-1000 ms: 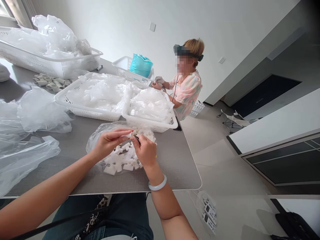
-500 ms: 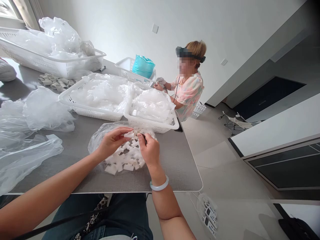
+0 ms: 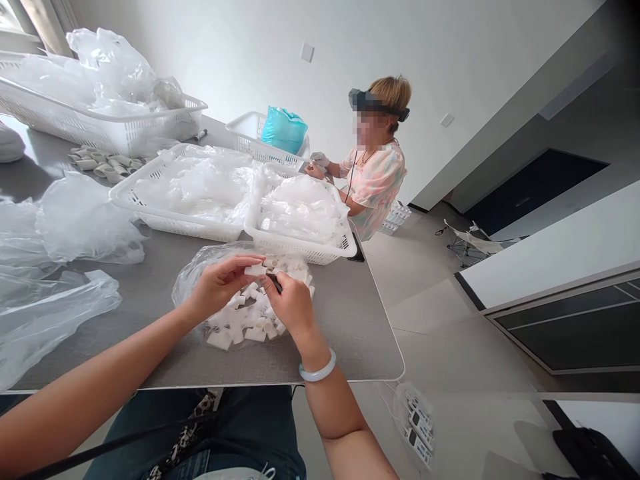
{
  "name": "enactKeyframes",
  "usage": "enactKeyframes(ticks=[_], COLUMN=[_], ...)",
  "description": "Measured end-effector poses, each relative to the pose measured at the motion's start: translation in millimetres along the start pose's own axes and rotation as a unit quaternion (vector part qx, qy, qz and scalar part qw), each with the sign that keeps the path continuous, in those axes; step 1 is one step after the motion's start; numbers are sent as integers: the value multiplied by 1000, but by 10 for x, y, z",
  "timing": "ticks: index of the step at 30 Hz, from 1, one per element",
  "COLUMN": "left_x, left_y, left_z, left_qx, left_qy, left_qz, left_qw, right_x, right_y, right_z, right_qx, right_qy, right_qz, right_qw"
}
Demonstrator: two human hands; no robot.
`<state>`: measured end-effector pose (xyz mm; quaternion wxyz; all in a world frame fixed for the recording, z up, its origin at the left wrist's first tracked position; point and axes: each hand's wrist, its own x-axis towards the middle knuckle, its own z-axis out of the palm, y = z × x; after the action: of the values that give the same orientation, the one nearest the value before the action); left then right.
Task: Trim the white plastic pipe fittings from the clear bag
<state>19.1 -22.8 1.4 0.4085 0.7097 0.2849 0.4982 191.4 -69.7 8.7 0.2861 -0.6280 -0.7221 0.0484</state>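
My left hand (image 3: 216,285) pinches a short white plastic pipe fitting (image 3: 255,271) between thumb and fingers. Wrapped in my right hand (image 3: 295,303) is a small dark tool (image 3: 275,283), its tip close to the fitting's right end; its exact kind and whether it touches are too small to tell. Beneath both hands lies a clear plastic bag (image 3: 189,270), spread on the grey table (image 3: 350,327). Many white pipe fittings (image 3: 220,339) are heaped on it, partly hidden by my hands.
White baskets (image 3: 225,230) of clear bags stand beyond the heap. Grey-white pipe pieces (image 3: 103,163) and loose plastic bags (image 3: 90,217) lie at left. A co-worker (image 3: 383,170) sits by a basket holding a turquoise bag (image 3: 284,129). The table's edge (image 3: 385,293) is at right.
My right hand has come left and slightly down, bringing the dark tool close to the fitting's end. My left hand keeps its hold on the fitting. The view has shifted slightly.
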Motion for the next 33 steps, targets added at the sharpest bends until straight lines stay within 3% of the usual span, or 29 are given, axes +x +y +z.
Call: enactKeyframes(ticks=[5,8,11,16,25,33], left_x=[-1,21,55,84,62,49], left_y=[-25,8,43,87,170,185], left_z=[12,13,8,-4,-1,25], left_qx=[58,-25,-140,-225,-215,-241], left_qy=[21,12,-21,-84,-109,-110], left_qz=[18,-79,-176,-235,-209,-248], left_qw=[998,996,974,942,948,932], right_x=[3,15,29,28,7,-18], right_y=[19,59,94,103,66,42], right_z=[-6,-40,-67,-58,6,45], right_qx=[16,12,4,-29,-36,-51], right_qy=[6,40,63,56,62,93], right_qz=[21,12,-42,-88,-91,-95], right_qw=[1000,999,997,994,993,990])
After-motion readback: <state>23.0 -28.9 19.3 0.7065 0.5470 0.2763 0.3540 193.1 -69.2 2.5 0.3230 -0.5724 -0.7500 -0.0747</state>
